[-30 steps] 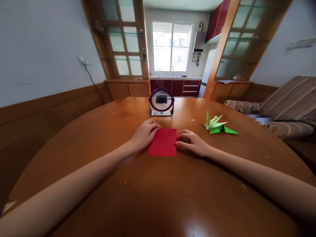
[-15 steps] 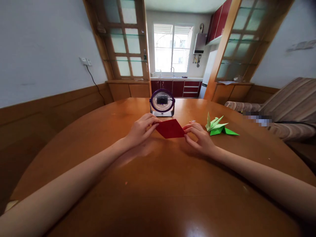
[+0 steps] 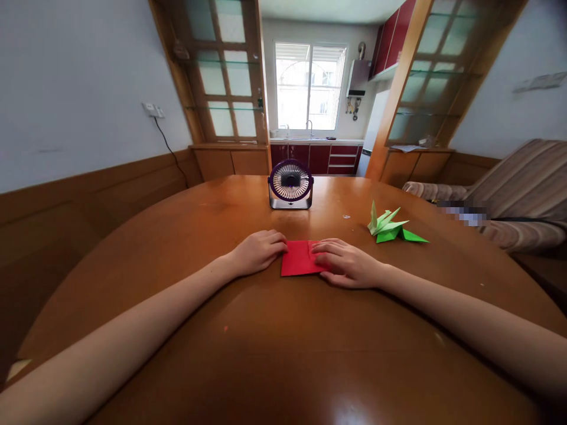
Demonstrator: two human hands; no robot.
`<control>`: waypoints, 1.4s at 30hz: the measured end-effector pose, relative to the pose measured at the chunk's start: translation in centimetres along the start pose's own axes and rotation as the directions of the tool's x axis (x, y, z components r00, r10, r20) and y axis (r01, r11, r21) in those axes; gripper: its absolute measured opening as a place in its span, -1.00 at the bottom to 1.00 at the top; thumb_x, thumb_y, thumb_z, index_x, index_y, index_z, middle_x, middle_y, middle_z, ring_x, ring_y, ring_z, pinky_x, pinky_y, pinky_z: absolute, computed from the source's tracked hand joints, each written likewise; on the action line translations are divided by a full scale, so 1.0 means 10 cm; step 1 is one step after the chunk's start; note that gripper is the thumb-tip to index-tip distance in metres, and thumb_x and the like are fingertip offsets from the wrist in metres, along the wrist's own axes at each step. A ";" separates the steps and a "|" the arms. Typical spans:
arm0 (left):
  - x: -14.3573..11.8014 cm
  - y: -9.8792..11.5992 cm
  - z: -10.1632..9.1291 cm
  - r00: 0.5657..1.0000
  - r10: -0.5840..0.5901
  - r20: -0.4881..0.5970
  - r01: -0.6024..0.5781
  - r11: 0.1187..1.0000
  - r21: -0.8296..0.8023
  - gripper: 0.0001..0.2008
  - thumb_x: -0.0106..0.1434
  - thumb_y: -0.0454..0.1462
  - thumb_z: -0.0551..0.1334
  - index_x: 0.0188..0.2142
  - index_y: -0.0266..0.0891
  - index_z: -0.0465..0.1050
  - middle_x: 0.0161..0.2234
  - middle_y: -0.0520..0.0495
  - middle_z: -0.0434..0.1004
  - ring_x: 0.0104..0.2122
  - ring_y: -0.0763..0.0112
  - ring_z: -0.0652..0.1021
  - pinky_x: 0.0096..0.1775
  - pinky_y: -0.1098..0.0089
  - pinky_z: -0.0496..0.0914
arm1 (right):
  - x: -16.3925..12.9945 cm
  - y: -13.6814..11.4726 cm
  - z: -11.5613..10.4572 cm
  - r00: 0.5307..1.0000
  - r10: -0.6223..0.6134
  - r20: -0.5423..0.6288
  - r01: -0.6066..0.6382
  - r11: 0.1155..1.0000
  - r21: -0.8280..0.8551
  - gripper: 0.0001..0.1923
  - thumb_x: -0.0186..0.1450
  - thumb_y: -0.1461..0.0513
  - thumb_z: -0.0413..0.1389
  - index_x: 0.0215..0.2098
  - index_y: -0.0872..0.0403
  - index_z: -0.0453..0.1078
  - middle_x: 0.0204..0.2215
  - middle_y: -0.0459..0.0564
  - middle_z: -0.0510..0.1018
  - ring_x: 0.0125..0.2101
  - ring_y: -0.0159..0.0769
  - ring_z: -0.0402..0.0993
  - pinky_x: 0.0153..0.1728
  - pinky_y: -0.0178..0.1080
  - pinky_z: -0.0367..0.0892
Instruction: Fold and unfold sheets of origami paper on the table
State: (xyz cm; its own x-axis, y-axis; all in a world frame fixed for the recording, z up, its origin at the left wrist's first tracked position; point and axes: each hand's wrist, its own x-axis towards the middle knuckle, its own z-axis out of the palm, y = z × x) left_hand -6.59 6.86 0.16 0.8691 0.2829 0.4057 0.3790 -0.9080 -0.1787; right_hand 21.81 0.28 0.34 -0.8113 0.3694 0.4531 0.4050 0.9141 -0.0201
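Observation:
A folded sheet of red paper lies flat on the wooden table, roughly square, with a crease near its right part. At its left edge my left hand rests on the table, closed, with bent fingertips and thumb gathered at the paper's upper left corner. My right hand lies over the right part of the paper, fingers apart and stretched across it. That hand's thumb is near the lower edge. The paper's right end is hidden under the hand.
Beyond the paper stands a small purple fan. A green origami crane sits to the right of my right hand. A small pale scrap lies on the table. A striped sofa is at far right.
The red paper has come down from between both hands onto the table and turned from a diamond to a squarer outline. Both hands moved nearer me; the right fingers now lie over the paper.

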 end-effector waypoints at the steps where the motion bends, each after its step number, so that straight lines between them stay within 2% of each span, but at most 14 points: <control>1: 0.00 0.00 0.00 1.000 -0.012 0.016 0.013 1.000 -0.018 -0.71 0.37 -0.37 -0.03 -0.16 -0.24 0.46 -0.13 -0.16 0.52 -0.17 0.32 0.50 -0.12 0.31 0.38 | 0.00 0.01 -0.01 0.999 0.021 0.024 -0.022 0.999 0.037 -0.73 0.35 0.17 0.05 0.00 0.07 0.34 0.03 0.17 0.45 0.07 -0.13 0.37 0.11 0.02 0.28; 5: 0.03 0.08 -0.04 0.997 -0.062 0.041 0.064 0.996 -0.060 -0.73 0.34 -0.38 -0.01 -0.15 -0.25 0.45 -0.12 -0.17 0.51 -0.13 0.27 0.49 -0.09 0.26 0.36 | 0.00 0.02 -0.03 0.991 0.074 0.113 -0.088 0.989 0.121 -0.65 0.37 0.13 0.06 0.07 0.08 0.33 0.05 0.18 0.45 0.08 -0.13 0.38 0.11 0.00 0.26; 9: 0.12 0.27 -0.10 0.994 -0.085 0.064 0.092 0.988 -0.122 -0.74 0.39 -0.28 0.00 -0.12 -0.26 0.45 -0.13 -0.18 0.51 -0.12 0.26 0.50 -0.06 0.24 0.35 | 0.01 0.01 -0.03 0.988 0.099 0.117 -0.114 0.985 0.129 -0.66 0.38 0.12 0.05 0.05 0.09 0.36 0.05 0.18 0.45 0.07 -0.13 0.38 0.10 -0.02 0.27; 13: 0.17 0.44 -0.14 0.995 -0.034 0.093 0.051 0.980 -0.194 -0.62 0.36 -0.03 0.10 -0.02 -0.23 0.44 -0.07 -0.20 0.50 -0.10 0.18 0.50 -0.03 0.19 0.35 | 0.01 0.02 -0.03 0.991 0.100 0.094 -0.111 0.986 0.121 -0.69 0.39 0.12 0.04 0.03 0.08 0.38 -0.02 0.16 0.49 -0.01 -0.14 0.41 0.05 -0.02 0.29; 16: 0.17 0.47 -0.14 0.995 0.013 0.100 0.007 0.981 -0.192 -0.52 0.31 0.04 0.15 0.05 -0.23 0.40 -0.01 -0.24 0.47 -0.05 0.12 0.49 0.00 0.14 0.35 | 0.00 0.02 -0.04 0.992 0.098 0.076 -0.108 0.985 0.133 -0.71 0.40 0.12 0.03 0.00 0.08 0.40 -0.13 0.12 0.53 -0.11 -0.18 0.44 -0.02 -0.06 0.32; 22: 0.16 0.43 -0.12 0.987 0.128 0.093 -0.120 0.989 -0.084 -0.65 0.42 -0.11 0.02 0.01 -0.24 0.42 -0.05 -0.22 0.51 -0.05 0.16 0.49 -0.01 0.18 0.35 | -0.01 0.03 -0.06 0.991 0.128 0.042 -0.134 0.963 0.234 -0.75 0.43 0.16 -0.04 -0.08 0.09 0.42 -0.24 0.06 0.55 -0.23 -0.26 0.45 -0.12 -0.16 0.34; 28: 0.15 0.42 -0.14 0.984 0.171 0.057 -0.166 0.983 -0.074 -0.65 0.39 -0.09 0.09 -0.03 -0.28 0.44 -0.12 -0.23 0.53 -0.13 0.19 0.53 -0.11 0.25 0.41 | -0.03 0.11 -0.02 0.979 0.203 -0.008 -0.197 0.961 0.195 -0.77 0.41 0.24 -0.04 -0.08 0.07 0.43 -0.19 0.08 0.53 -0.16 -0.22 0.44 -0.06 -0.09 0.34; 33: 0.14 0.41 -0.12 0.978 0.206 0.021 -0.206 0.979 -0.002 -0.69 0.42 -0.14 0.05 -0.11 -0.27 0.48 -0.15 -0.18 0.58 -0.18 0.26 0.56 -0.15 0.30 0.42 | -0.07 0.18 0.01 0.984 0.176 0.028 -0.178 0.977 0.115 -0.73 0.35 0.35 -0.04 -0.07 0.11 0.43 -0.14 0.13 0.51 -0.11 -0.18 0.42 -0.04 -0.05 0.34; 38: 0.10 0.44 -0.09 0.956 0.289 -0.057 -0.278 0.949 0.146 -0.75 0.42 -0.25 0.06 -0.17 -0.30 0.50 -0.19 -0.18 0.62 -0.19 0.27 0.59 -0.15 0.29 0.43 | -0.08 0.21 0.00 0.989 0.145 0.028 -0.147 0.978 0.148 -0.71 0.30 0.38 -0.02 -0.08 0.12 0.44 -0.16 0.13 0.51 -0.13 -0.18 0.42 -0.06 -0.07 0.35; 42: 0.04 0.44 -0.12 0.957 0.281 -0.072 -0.263 0.946 0.188 -0.74 0.43 -0.22 0.06 -0.15 -0.28 0.49 -0.20 -0.16 0.62 -0.18 0.29 0.58 -0.12 0.29 0.42 | -0.08 0.21 -0.02 0.995 0.097 0.014 -0.098 0.976 0.196 -0.70 0.27 0.39 -0.02 -0.11 0.11 0.45 -0.20 0.12 0.52 -0.19 -0.19 0.42 -0.12 -0.09 0.37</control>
State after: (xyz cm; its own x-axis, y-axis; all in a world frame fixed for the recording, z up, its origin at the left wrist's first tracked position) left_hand -4.96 2.56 0.57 0.9152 -0.0065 0.4029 0.1896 -0.8753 -0.4448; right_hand 23.37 1.83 0.14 -0.7739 0.4591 0.4361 0.3922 0.8883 -0.2390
